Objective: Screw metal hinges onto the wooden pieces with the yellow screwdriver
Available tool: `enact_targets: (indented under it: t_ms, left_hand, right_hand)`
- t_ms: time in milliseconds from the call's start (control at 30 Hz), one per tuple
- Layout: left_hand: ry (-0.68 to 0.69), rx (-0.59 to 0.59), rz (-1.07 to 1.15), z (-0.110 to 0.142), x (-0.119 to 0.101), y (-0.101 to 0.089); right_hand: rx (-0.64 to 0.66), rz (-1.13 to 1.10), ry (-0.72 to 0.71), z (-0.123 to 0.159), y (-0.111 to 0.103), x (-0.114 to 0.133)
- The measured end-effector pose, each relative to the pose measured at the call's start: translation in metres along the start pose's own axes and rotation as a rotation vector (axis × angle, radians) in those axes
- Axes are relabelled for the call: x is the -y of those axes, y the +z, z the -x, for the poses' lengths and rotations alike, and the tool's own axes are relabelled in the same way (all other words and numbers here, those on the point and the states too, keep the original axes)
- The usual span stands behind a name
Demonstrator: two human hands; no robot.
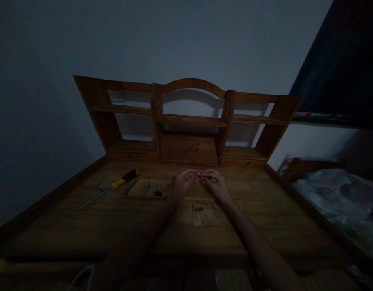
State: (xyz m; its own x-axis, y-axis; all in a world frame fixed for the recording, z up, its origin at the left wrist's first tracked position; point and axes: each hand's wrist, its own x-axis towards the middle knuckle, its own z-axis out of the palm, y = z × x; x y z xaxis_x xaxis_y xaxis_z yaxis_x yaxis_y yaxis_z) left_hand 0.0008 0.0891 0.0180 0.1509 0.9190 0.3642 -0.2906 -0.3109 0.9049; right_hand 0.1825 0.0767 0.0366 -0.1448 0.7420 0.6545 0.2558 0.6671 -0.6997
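Observation:
My left hand and my right hand meet over the middle of the wooden desk. Between their pinched fingertips is a small shiny metal piece, too small and dark to name. The fingers of both hands are closed on it, one hand at either end. To the left lies a screwdriver with a black and yellow handle and a long shaft. Beside its shaft are small metal pieces, perhaps screws. Below my hands a small square wooden piece lies flat.
A longer pale wooden board with a dark spot lies left of my hands. Along the desk's back stands a wooden shelf unit against the wall. A whitish plastic-like heap is at the right. A pale cable hangs at the front left.

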Motion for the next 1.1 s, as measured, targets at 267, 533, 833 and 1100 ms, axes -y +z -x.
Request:
enact_targets:
  t_ms: [267, 533, 833, 1100]
  left_hand:
    - [-0.055, -0.024, 0.028, 0.000, -0.006, 0.002]
    - [-0.093, -0.020, -0.009, 0.001, -0.007, 0.004]
    - [-0.074, 0.010, -0.197, 0.002, -0.007, 0.004]
    - [-0.044, -0.006, -0.263, 0.001, -0.009, 0.005]
  right_hand:
    - [-0.039, 0.001, 0.024, 0.000, 0.000, 0.001]
    - [-0.079, -0.041, 0.149, 0.000, -0.001, 0.005]
    - [-0.065, -0.195, 0.388, -0.003, -0.002, -0.011]
    - [-0.003, -0.273, 0.466, -0.002, -0.002, -0.014]
